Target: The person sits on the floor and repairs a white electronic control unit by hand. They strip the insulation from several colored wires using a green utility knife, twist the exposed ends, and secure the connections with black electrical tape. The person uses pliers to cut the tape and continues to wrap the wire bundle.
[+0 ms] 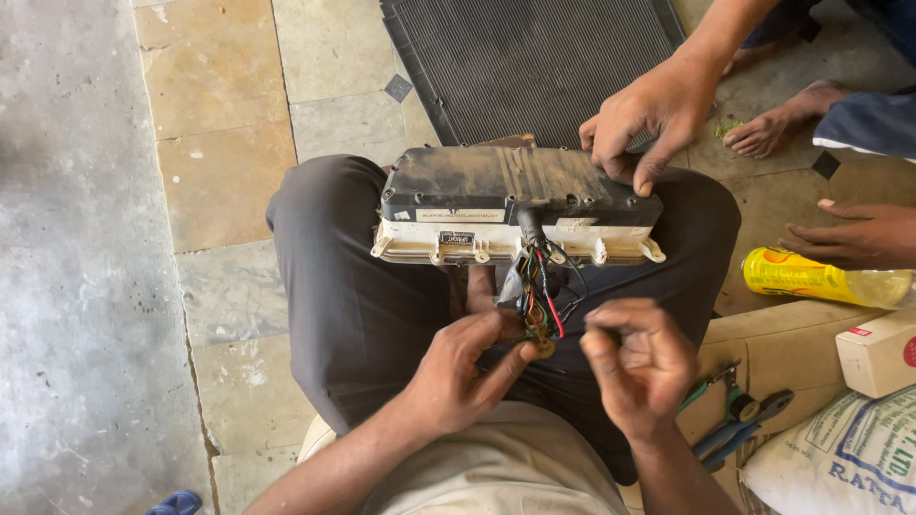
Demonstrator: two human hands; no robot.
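Two hands work below the instrument cluster [515,205] on the lap: left hand [458,367] pinches the wire bundle [536,296]; right hand [639,358] beside it, fingers curled, contents indiscernible.

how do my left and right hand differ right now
The left hand pinches the wire bundle hanging from the dusty unit; the right hand holds none of the wires. The left reaches in under the unit; the right hovers beside the wires with fingers curled. Both are bare, over the lap.
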